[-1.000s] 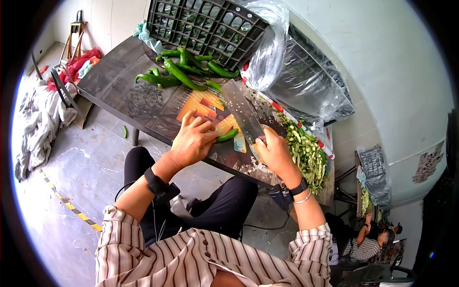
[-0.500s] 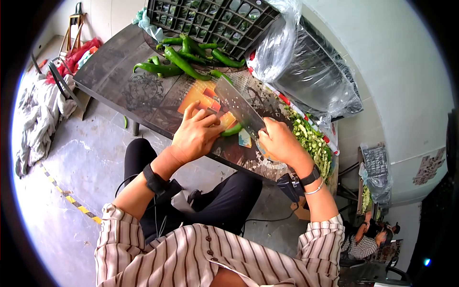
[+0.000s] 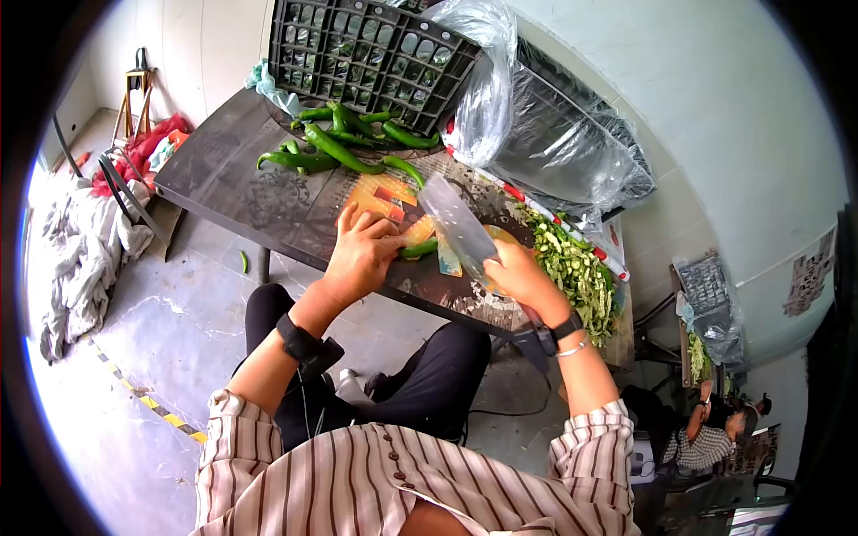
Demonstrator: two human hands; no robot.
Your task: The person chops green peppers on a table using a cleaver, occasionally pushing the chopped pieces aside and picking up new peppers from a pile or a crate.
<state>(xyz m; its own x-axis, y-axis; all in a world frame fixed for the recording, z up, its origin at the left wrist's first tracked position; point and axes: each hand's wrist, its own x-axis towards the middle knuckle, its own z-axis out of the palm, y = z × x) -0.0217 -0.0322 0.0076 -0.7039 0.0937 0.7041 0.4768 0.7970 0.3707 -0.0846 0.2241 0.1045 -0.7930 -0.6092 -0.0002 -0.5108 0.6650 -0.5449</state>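
My right hand (image 3: 523,275) is wrapped around the handle of a cleaver (image 3: 463,223). Its broad blade, flecked with small bits, slants over the table just right of a green chili pepper (image 3: 418,248). That pepper lies near the table's front edge, with the fingers of my left hand (image 3: 362,255) closed on its left end. Orange printed patches (image 3: 380,195) show on the tabletop beyond my fingers. Another curved pepper (image 3: 404,170) lies by the blade's far end. Sliced green pepper (image 3: 576,277) is heaped to the right of my right hand.
Whole green peppers (image 3: 344,147) are piled at the back of the dark table (image 3: 223,179), before a tilted black crate (image 3: 371,67). Clear plastic (image 3: 572,161) covers another crate at the right. A person (image 3: 702,442) sits at lower right. One pepper (image 3: 243,261) lies on the floor.
The whole view has shifted a little. The cleaver has tilted, its blade turned more flat to view and farther from the held pepper. My left hand still grips the pepper.
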